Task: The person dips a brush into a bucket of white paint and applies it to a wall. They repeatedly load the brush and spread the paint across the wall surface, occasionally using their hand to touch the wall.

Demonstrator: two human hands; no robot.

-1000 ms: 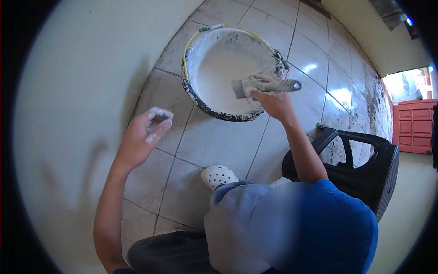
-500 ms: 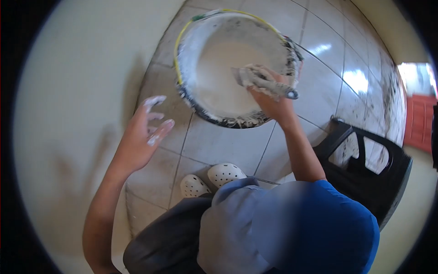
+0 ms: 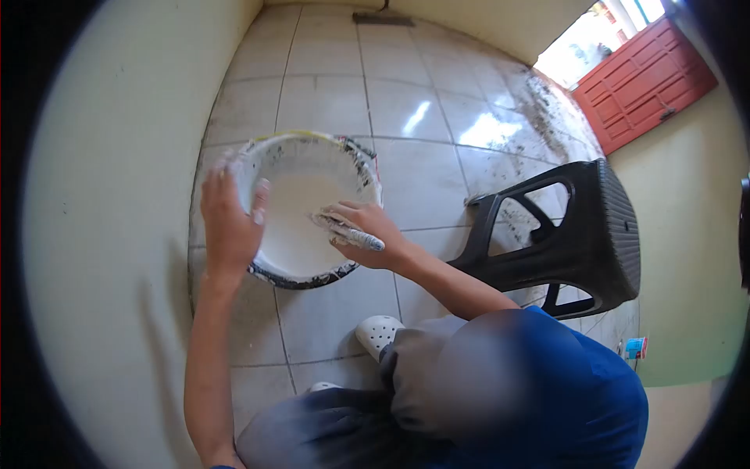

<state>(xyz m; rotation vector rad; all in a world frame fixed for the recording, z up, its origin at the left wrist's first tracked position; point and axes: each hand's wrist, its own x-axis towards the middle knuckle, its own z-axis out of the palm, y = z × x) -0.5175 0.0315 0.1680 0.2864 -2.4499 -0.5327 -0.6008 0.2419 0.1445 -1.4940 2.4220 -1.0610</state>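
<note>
A round bucket (image 3: 312,279) with a dark, crusted rim stands on the tiles, holding a pale, creamy mix (image 3: 297,227). White smears coat its inner wall, and a yellow handle lies along the far rim. My right hand (image 3: 371,234) is closed around a putty knife (image 3: 355,235) caked in the mix, its blade end pointing left over the bucket. At the bucket's left rim is my left hand (image 3: 230,219), thumb apart from the fingers, which are smeared white and slightly blurred. The part of the rim behind this hand is hidden.
A black plastic stool (image 3: 562,242) lies tipped on its side at the right. The wall (image 3: 117,195) runs close along the left. A red panelled door (image 3: 644,86) is at the upper right, and a broom head (image 3: 383,19) rests far off. White clogs (image 3: 379,334) show below.
The view has shifted, bringing more floor, the stool and the door into sight. My left hand has moved from beside the bucket to its rim. The putty knife stays in my right hand.
</note>
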